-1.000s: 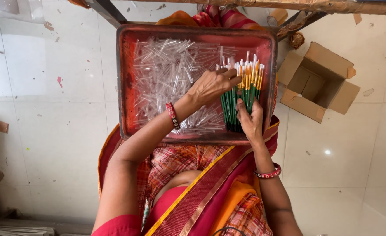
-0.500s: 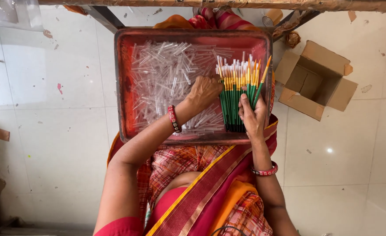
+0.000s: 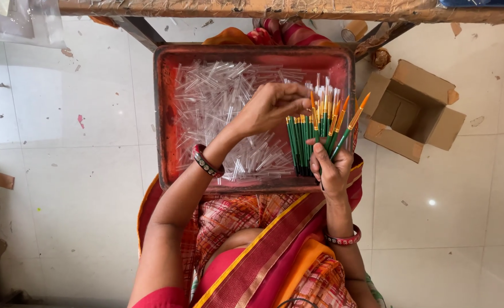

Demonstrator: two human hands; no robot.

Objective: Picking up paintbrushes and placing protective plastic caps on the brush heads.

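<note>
Since the earlier frame the left hand (image 3: 272, 105) has lifted off the clear tubes and come across to the brush tips, and the brushes (image 3: 320, 134) have fanned out a little — one now leans away to the right.

That left hand is curled, fingertips pinched together at the top of the bundle, touching the tips; whether a tube sits between the fingers cannot be told. It wears a dark red bangle (image 3: 207, 162) at the wrist. The right hand (image 3: 331, 168) is closed round the lower ends of the brushes, holding them upright over the tray's right side. Their handles are green with orange upper parts, several capped in clear plastic.

The tray (image 3: 163, 114) is red, rectangular and rests on the person's lap; a heap of clear tubes (image 3: 223, 108) fills its left and middle. To the right of the tray, on the tiled floor (image 3: 63, 142), an open cardboard box (image 3: 414, 111) stands apart from it. Beyond the tray's far edge runs a bench (image 3: 263, 7) — only its rim shows.
</note>
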